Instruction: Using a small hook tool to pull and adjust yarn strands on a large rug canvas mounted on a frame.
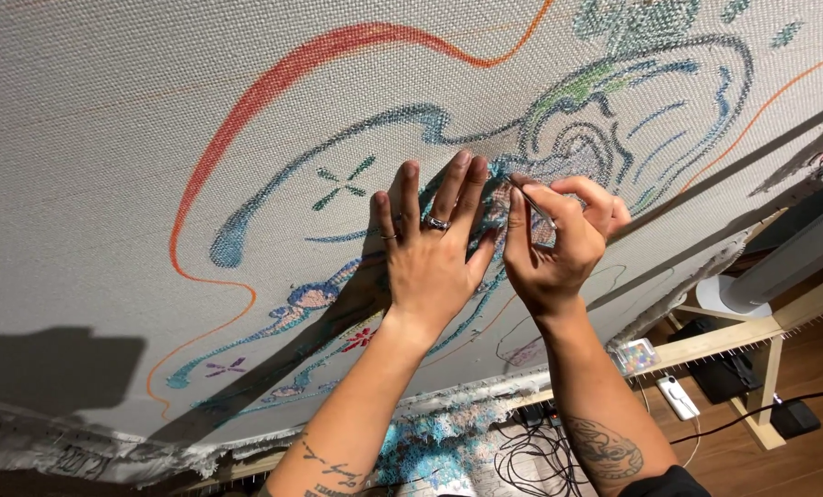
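Observation:
A large pale woven cloth stretched on a wooden frame fills the view, with red, orange, blue and green yarn lines tufted into it. My left hand, wearing rings, lies flat on the cloth with its fingers spread beside a blue patch. My right hand is right beside it, pinching a thin metal tool whose tip touches the cloth at the blue patch.
Below the frame, a tangle of black cables and a white power strip lie on the wooden floor. A small clear box of coloured bits rests on the frame's rail. A white stand is at right.

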